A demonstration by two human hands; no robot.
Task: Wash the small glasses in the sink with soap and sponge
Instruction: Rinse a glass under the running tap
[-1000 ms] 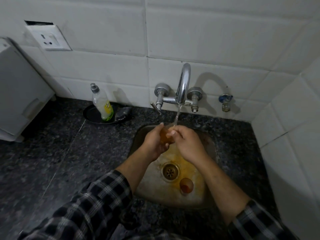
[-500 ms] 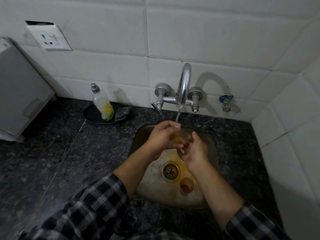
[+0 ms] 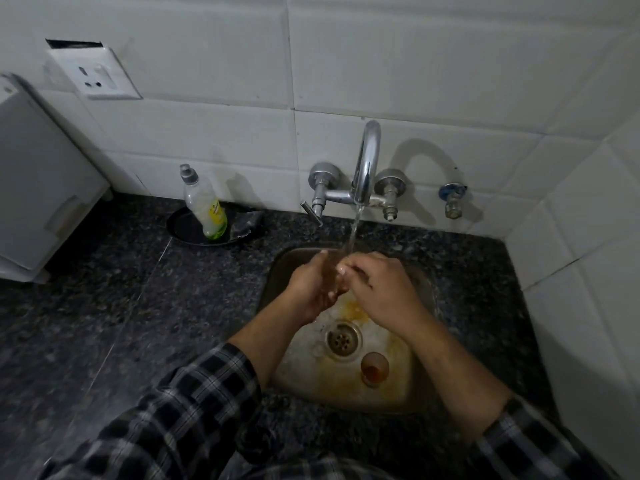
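Observation:
My left hand [image 3: 310,289] holds a small clear glass [image 3: 330,277] upright under the running water, over the back of the steel sink [image 3: 277,268]. My right hand [image 3: 382,291] presses against the glass from the right, its fingertips on the rim. Both hands hide most of the glass. A second small glass [image 3: 374,368] with reddish-brown dregs stands on the sink floor, right of the drain [image 3: 343,339]. The soap bottle [image 3: 204,206] and a dark sponge [image 3: 244,223] sit on a black plate [image 3: 180,230] on the counter at the back left.
Water falls from the chrome tap [image 3: 367,161] on the tiled wall. Orange stains spread across the sink floor. A dark granite counter [image 3: 121,306] surrounds the sink. A white appliance [image 3: 38,188] stands at far left under a wall socket [image 3: 93,74].
My right hand, which had drawn back and opened half a second ago, has closed onto the glass again. The glass stays under the stream.

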